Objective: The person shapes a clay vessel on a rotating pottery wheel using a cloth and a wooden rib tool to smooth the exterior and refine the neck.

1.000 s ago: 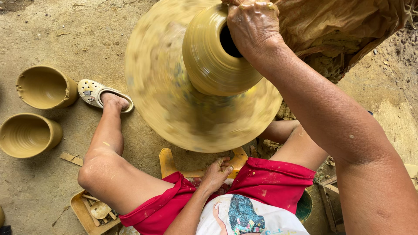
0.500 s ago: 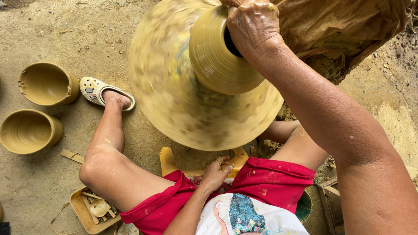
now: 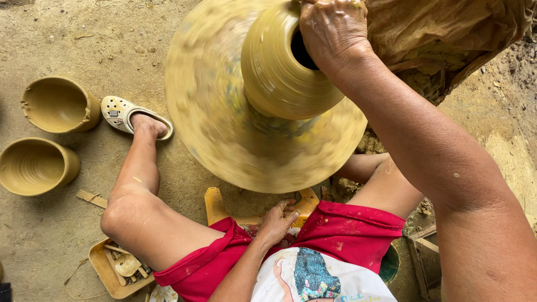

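A wet yellow-brown clay pot stands on a spinning, blurred wheel disc. My right hand is over the pot's mouth, with its fingers curled over the rim and into the dark opening. My left hand rests low between my knees on my red shorts. It lies against a yellow stool, with its fingers loosely bent and nothing seen in it. My bare left leg stretches out to a pale sandal.
Two finished clay pots stand on the dirt floor at the left. A small yellow tray of wooden tools lies by my left thigh. A clay-smeared sheet over a mound of clay lies at the upper right.
The wheel keeps spinning. My right hand stays on the pot's rim and my left hand stays in my lap. The view has shifted only slightly.
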